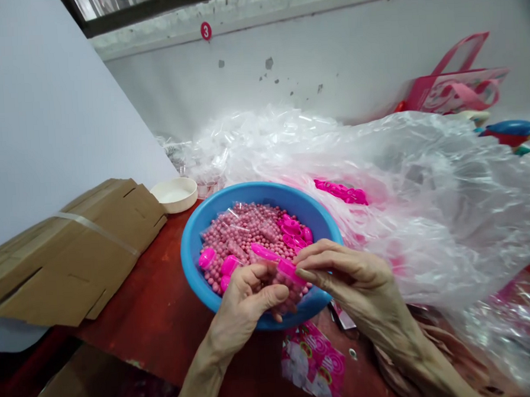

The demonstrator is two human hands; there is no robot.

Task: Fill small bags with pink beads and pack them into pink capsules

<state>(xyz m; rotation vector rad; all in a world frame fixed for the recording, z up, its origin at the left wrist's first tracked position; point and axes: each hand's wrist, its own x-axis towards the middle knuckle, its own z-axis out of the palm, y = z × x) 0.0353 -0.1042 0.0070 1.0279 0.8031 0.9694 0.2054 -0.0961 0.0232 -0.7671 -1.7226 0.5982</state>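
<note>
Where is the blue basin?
The blue basin sits on the red table beneath the left hand and right hand, between flattened cardboard and crumpled clear plastic, in the head view.

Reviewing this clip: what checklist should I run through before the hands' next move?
1. Left hand grip on the clear bag of pink beads: ok, pinched.
2. Right hand grip on the bright pink plastic piece: ok, held at the fingertips.
3. Bag opening closed: cannot tell, hidden.
4. Blue round plastic basin resting on the red table: ok.
5. Clear plastic sheeting away from the basin: not ok, touching its rim.
</note>
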